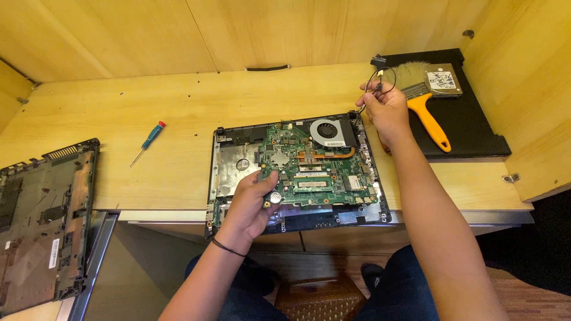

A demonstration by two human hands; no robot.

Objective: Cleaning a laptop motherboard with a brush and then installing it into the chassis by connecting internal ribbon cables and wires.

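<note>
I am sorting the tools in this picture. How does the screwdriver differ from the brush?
The screwdriver is thin, with a blue handle and red cap; the brush is broad, with an orange handle and pale bristles. The screwdriver lies on bare wood left of the opened laptop; the brush lies on a black mat to the right. Neither is held by a hand.

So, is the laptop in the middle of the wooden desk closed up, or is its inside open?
Open. The black laptop base shows its bare green circuit board and round fan, with no cover on it.
</note>
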